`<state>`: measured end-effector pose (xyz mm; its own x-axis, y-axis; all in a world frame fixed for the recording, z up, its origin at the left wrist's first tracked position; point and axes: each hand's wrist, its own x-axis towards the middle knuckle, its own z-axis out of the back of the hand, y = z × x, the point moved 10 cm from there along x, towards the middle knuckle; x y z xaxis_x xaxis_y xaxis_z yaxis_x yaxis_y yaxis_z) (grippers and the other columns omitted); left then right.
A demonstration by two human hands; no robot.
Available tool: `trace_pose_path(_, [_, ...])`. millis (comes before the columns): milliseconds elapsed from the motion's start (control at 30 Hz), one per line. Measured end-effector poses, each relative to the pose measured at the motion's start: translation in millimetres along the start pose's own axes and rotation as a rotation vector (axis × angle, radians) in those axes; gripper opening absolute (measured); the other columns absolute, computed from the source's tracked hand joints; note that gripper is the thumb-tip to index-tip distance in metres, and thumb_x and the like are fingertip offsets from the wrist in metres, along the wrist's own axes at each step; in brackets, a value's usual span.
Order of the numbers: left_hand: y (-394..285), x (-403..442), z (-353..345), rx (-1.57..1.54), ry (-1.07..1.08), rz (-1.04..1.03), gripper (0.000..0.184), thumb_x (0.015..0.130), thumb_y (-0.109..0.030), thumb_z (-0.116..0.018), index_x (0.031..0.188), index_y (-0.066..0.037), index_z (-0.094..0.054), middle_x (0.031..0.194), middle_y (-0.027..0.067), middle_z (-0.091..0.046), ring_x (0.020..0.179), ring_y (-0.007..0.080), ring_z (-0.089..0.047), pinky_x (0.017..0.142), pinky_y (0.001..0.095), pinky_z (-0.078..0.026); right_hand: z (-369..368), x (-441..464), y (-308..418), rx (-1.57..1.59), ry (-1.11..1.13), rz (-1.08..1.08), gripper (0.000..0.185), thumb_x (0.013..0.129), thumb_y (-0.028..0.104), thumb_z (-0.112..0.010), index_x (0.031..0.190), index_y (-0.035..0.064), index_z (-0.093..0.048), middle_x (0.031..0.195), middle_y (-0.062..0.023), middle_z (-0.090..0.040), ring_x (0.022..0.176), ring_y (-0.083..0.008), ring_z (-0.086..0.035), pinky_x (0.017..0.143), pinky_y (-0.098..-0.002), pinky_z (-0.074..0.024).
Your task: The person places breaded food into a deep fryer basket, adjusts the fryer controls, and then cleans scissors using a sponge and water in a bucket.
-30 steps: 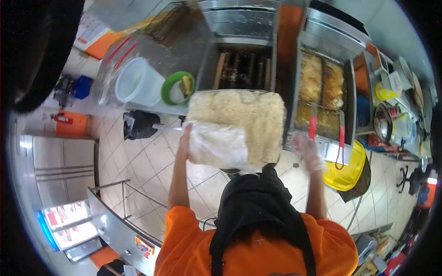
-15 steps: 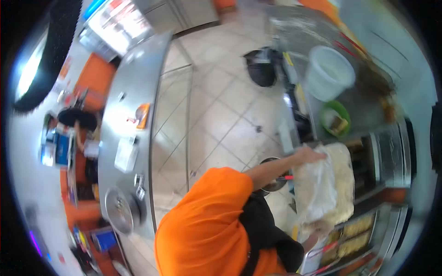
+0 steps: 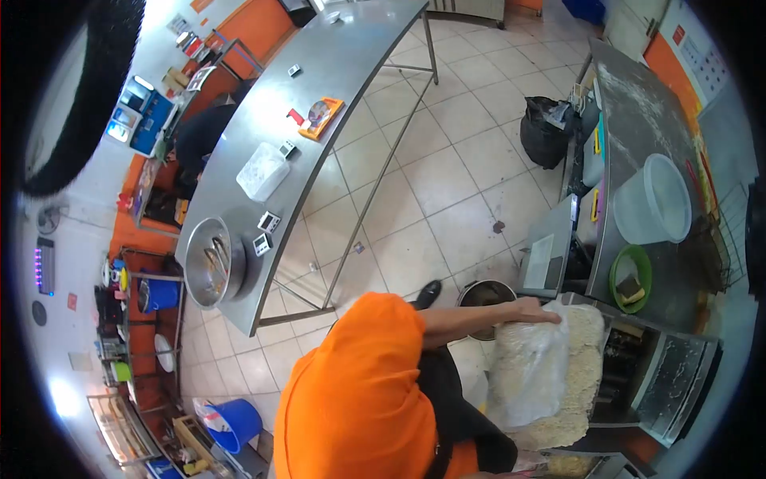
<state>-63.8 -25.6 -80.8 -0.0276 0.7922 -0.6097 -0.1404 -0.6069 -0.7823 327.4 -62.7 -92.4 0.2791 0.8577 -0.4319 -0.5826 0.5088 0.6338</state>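
Observation:
A wide, pale, crumbly-looking slab [image 3: 582, 375], perhaps dough, is held out at the right, with a clear plastic sheet [image 3: 536, 371] over part of it. My left hand [image 3: 528, 310] grips its upper edge together with the plastic, fingers closed. My right hand [image 3: 528, 460] is low by the lower end of the slab, mostly cut off and hidden, so its fingers do not show. Below the slab, part of a tray with yellowish food [image 3: 573, 465] shows. An open oven-like unit [image 3: 666, 387] stands just right of the slab.
A steel counter [image 3: 646, 128] holds a white bucket [image 3: 653, 199] and a green bowl [image 3: 630, 279]. A metal pot [image 3: 488, 297] is on the floor near my left arm. Across the aisle, a long steel table [image 3: 319, 72] bears a metal bowl [image 3: 214, 263]. A black bag [image 3: 546, 132] stands farther off.
My view has turned, and the room's contents shift in it. My left hand still holds the slab's upper edge. My right hand, seen at its lower edge before, now sits near the bottom of the view.

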Motion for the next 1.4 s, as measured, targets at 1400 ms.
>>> trace_pose_path(1400, [377.1, -296.0, 937.8, -0.677, -1.096, 0.321, 0.093, 0.076, -0.076, -0.051, 0.103, 0.012, -0.066, 0.105, 0.0251, -0.066, 0.103, 0.0334, -0.062, 0.092, 0.0375, -0.043, -938.9, -281.2, 674.4, 0.616, 0.966, -0.085, 0.09, 0.085, 0.073, -0.035, 0.13, -0.0044, -0.047, 0.126, -0.0153, -0.056, 0.113, -0.0293, -0.055, 0.098, -0.0403, -0.0429])
